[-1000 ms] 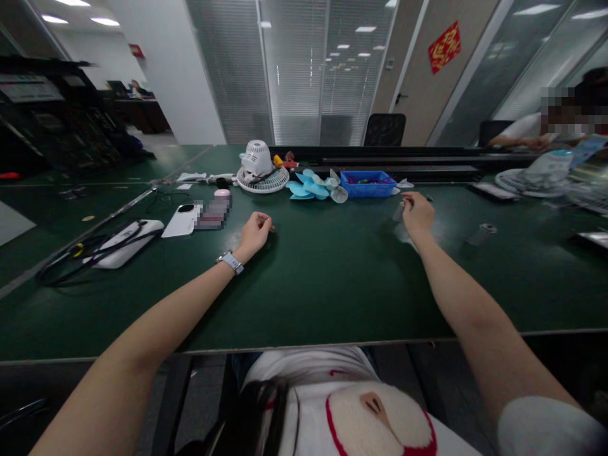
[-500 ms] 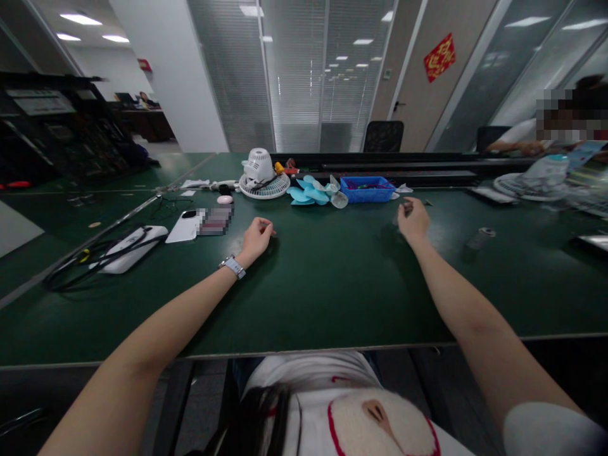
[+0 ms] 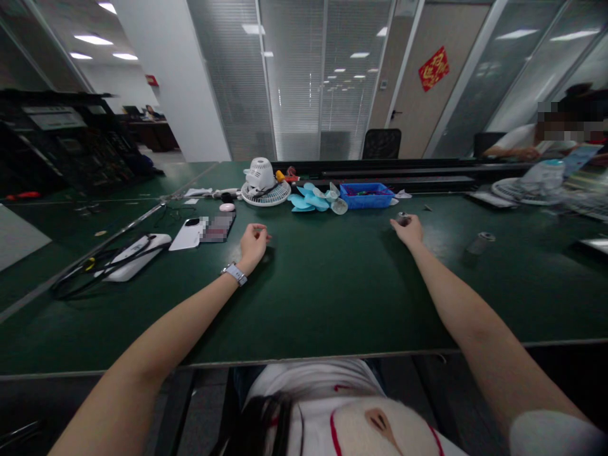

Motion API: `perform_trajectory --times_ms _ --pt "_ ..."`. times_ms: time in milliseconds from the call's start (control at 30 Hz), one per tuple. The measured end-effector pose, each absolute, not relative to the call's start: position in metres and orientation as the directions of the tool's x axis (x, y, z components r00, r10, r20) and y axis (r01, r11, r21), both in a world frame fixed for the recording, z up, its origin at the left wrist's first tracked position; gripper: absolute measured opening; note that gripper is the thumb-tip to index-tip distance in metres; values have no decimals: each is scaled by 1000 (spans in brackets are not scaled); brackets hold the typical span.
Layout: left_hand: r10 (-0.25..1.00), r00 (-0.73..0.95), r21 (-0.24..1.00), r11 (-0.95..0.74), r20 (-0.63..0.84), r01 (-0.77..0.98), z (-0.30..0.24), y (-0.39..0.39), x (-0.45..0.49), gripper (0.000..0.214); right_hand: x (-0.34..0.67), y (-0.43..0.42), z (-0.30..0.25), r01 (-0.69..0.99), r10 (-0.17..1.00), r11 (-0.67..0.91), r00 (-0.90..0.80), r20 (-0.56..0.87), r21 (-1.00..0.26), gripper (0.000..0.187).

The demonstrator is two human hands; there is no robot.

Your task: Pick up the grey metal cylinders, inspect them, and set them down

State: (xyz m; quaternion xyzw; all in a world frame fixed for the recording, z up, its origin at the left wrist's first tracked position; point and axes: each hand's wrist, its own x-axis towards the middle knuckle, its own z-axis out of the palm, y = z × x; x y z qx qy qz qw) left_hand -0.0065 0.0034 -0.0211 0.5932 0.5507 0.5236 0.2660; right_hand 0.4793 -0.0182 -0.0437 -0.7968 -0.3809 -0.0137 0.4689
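My right hand (image 3: 409, 231) rests over the green table with its fingers closed around a small grey metal cylinder (image 3: 403, 218), whose top shows above the thumb. A similar small metal cylinder (image 3: 482, 242) stands on the table to the right of that hand. My left hand (image 3: 254, 244), with a watch on the wrist, has its fingers curled in towards the thumb. What lies inside them, if anything, is hidden. Beyond the hands are light blue fan blades (image 3: 311, 199), a blue tray (image 3: 365, 196) of small parts and a white fan housing (image 3: 261, 180).
A white phone (image 3: 187, 234), a dark blurred-out item (image 3: 219, 227) and a white box-shaped device (image 3: 137, 256) with black cable lie at left. A pink oval case (image 3: 227, 207) is behind them. Another person (image 3: 522, 142) sits at far right beside more fan parts (image 3: 541, 180).
My right hand has turned and shifted slightly left, and the cylinder in it now shows. My left hand has moved a little left. The whole view has tilted up slightly.
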Motion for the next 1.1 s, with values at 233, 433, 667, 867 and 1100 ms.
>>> perform_trajectory --times_ms 233,433,667,867,1100 --pt "935 -165 897 -236 314 374 -17 -1 -5 18 480 -18 -43 599 569 -223 721 396 -769 47" --pt "941 -156 904 -228 300 361 -16 -2 -4 16 476 -23 -39 565 559 -247 747 360 -787 47" --pt "942 -150 907 -234 301 350 -15 -2 -3 15 431 -25 -16 593 530 -180 731 430 -785 40" --pt "937 -132 891 -253 322 377 -14 -3 -5 15 304 -29 -17 447 869 294 242 431 -845 40" --pt "830 178 771 -558 529 307 0 -31 31 41 238 -50 -33 358 904 397 5 427 -845 37"
